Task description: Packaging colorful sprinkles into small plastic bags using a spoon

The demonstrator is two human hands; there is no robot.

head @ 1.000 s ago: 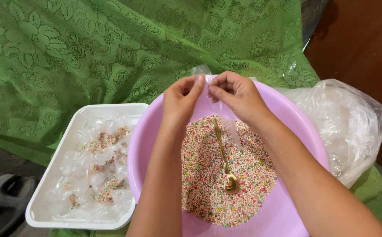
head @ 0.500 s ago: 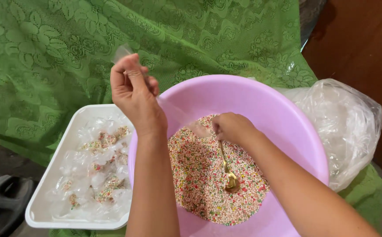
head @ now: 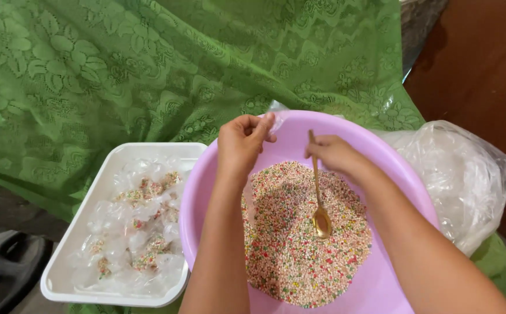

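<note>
A green lace cloth [head: 119, 75] spreads beyond and beneath both hands, draped over the whole surface; a pink basin [head: 381, 157] sits on it directly under the hands, its rim curving around both wrists; to the outside of the right arm a heap of clear plastic bags [head: 462, 174] lies against the basin; to the outside of the left arm a white tray [head: 107, 168] stands just beside the basin, filled with small clear packets [head: 139, 232] showing coloured bits inside; below the hands, a bed of coloured sprinkles [head: 299, 244] covers the basin floor. The left hand [head: 242, 142] hovers over the far rim, fingers curled and pinched on a thin clear bag [head: 273, 119] that barely shows; whether the bag holds anything cannot be told. The right hand [head: 334, 154] is closed on the top of a gold spoon [head: 319, 197]; the spoon stands nearly upright, its bowl resting in the sprinkles, just inward of the left forearm.
</note>
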